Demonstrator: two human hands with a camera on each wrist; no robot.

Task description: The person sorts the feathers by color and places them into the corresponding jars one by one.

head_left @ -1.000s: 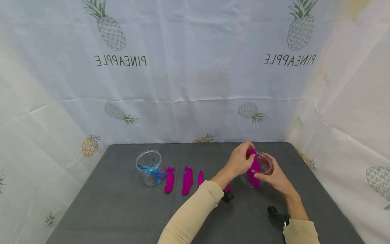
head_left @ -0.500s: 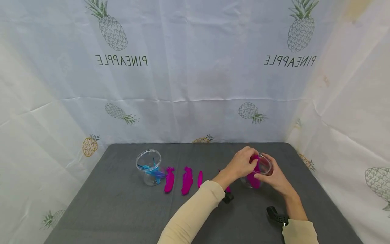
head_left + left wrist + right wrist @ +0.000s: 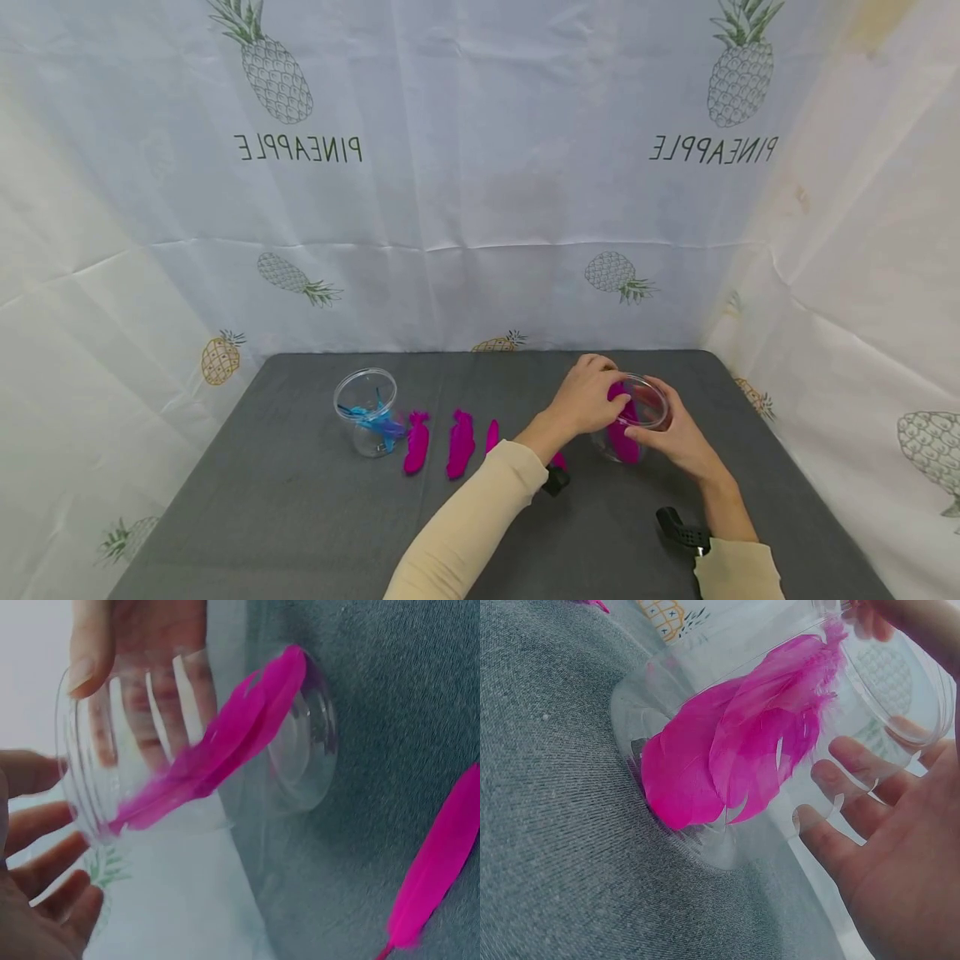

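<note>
On the right of the table a clear plastic jar (image 3: 651,403) stands with magenta feathers (image 3: 624,440) inside. In the left wrist view these feathers (image 3: 225,742) slant from rim to base; in the right wrist view their broad tips (image 3: 697,765) reach the bottom. My right hand (image 3: 681,435) holds the jar from its right side, thumb in front and fingers around the wall. My left hand (image 3: 587,400) is at the jar's rim, its fingers (image 3: 41,825) loosely spread and apart from the feathers. Nothing shows in its grasp.
Another clear jar (image 3: 365,390) at the left holds blue feathers (image 3: 381,425). Between the jars, magenta feathers (image 3: 461,446) lie in a row on the dark grey table (image 3: 300,517), some partly behind my left arm. A pineapple-print cloth (image 3: 480,192) hangs at the back.
My left hand first lowered magenta feathers into the jar, then let go and moved slightly left and up. My right hand has kept its hold on the jar.
</note>
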